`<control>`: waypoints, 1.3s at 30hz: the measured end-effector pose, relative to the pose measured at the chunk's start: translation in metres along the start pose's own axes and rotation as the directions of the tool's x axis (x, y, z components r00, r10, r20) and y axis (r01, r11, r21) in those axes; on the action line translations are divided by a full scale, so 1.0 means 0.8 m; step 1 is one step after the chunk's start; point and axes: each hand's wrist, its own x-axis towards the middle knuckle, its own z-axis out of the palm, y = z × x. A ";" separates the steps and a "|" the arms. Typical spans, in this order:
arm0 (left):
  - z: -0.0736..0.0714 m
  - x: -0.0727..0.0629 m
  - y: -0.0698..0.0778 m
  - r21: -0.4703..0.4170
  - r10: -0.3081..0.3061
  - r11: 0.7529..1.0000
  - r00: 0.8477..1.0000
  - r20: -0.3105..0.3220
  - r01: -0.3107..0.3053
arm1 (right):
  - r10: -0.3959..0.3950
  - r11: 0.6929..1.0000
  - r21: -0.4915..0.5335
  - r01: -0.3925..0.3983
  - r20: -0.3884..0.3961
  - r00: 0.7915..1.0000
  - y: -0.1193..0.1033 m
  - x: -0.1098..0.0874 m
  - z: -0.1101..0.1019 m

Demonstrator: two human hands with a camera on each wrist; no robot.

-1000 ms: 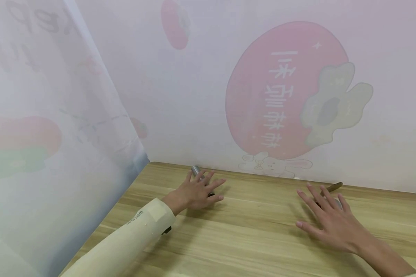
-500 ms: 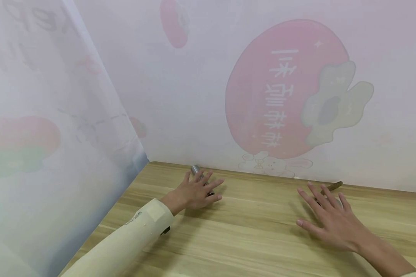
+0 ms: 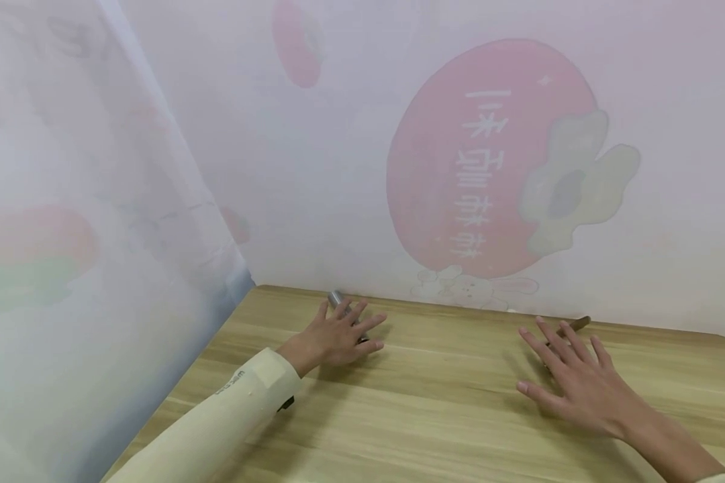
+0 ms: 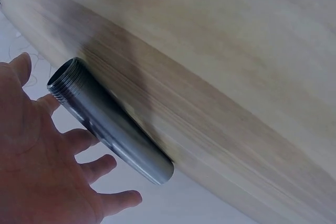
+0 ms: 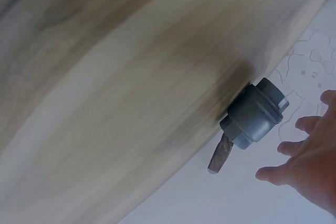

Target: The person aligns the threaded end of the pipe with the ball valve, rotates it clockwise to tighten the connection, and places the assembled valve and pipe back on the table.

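A grey metal pipe (image 4: 115, 124) with a threaded end lies on the wooden table. In the head view my left hand (image 3: 338, 339) is spread above it and hides much of it, so only the far end of the pipe (image 3: 336, 298) shows clearly. Farther right my right hand (image 3: 586, 386) is held with fingers apart over a grey valve-like fitting (image 5: 254, 113). A brown lever-like piece (image 5: 220, 155) sticks out from the fitting, and its tip also shows past my fingers in the head view. Neither hand grips anything; whether any fingertip touches is unclear.
The wood-grain table (image 3: 435, 402) ends at a pale printed backdrop (image 3: 338, 181) behind both items. Another printed sheet (image 3: 97, 322) hangs along its left side. A small dark object (image 3: 286, 404) sits under the left sleeve's cuff.
The head view has shifted slightly. Both hands stay nearly still with fingers spread, and the pipe and the fitting have not visibly moved on the table.
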 end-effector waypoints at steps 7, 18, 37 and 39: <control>0.001 0.007 0.000 0.012 0.006 1.000 1.000 -0.007 -0.006 | 0.004 1.000 -0.020 -0.004 -0.009 1.000 0.007 -0.004 0.000; -0.001 0.008 0.001 -0.005 -0.004 1.000 1.000 0.006 0.004 | 0.009 1.000 -0.009 -0.009 -0.022 1.000 0.009 -0.007 -0.005; 0.004 0.004 -0.004 -0.026 -0.012 1.000 1.000 0.004 0.012 | 0.040 0.999 0.004 -0.040 0.002 0.999 0.014 -0.013 -0.011; 0.004 0.003 -0.005 -0.025 -0.013 1.000 1.000 0.007 0.013 | 0.037 0.999 -0.003 -0.037 -0.003 0.999 0.013 -0.014 -0.011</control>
